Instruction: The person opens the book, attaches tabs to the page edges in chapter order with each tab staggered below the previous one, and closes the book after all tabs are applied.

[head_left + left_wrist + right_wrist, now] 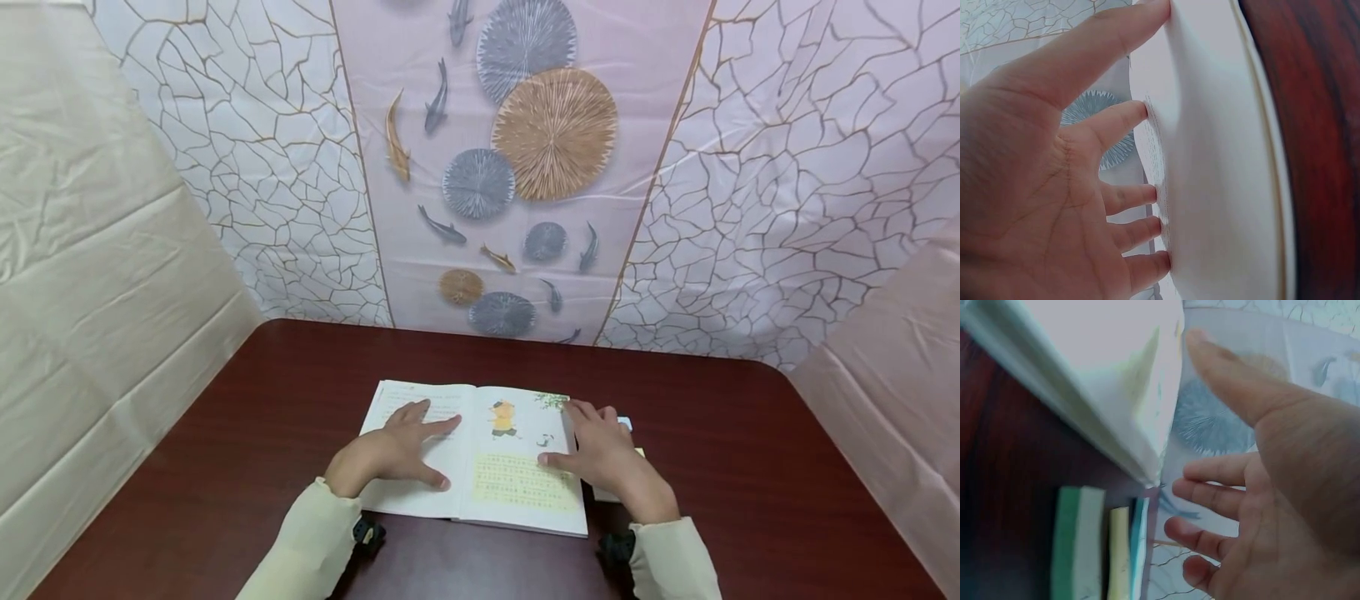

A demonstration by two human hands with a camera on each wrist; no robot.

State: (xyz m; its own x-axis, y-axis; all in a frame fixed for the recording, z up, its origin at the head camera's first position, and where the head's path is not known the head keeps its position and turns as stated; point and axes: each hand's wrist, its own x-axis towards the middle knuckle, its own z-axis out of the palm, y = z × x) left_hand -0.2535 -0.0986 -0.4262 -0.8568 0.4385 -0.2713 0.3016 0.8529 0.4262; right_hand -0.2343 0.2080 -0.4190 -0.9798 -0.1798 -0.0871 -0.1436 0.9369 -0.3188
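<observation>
An open book (pixel 517 487) lies on the table, its right page showing a cartoon figure in yellow above a yellow block of text. My left hand (pixel 397 454) is spread over the left page; in the left wrist view its fingertips touch the paper (pixel 1222 156). Near the right page's outer edge is my right hand (pixel 607 454), fingers apart and loosely bent, gripping nothing. From the right wrist view, the right thumb (pixel 1216 359) is close to the page, but contact there is unclear. Small green-and-white (pixel 1075 544), yellow (pixel 1119 550) and blue (pixel 1138 544) items sit beside the book, partly hidden by that hand in the head view.
The dark red-brown table (pixel 225 467) spreads out on both sides of the book. A patterned cloth backdrop (pixel 495 250) hangs along its far edge, with plain pale cloth (pixel 97 317) at the left side and more at the right.
</observation>
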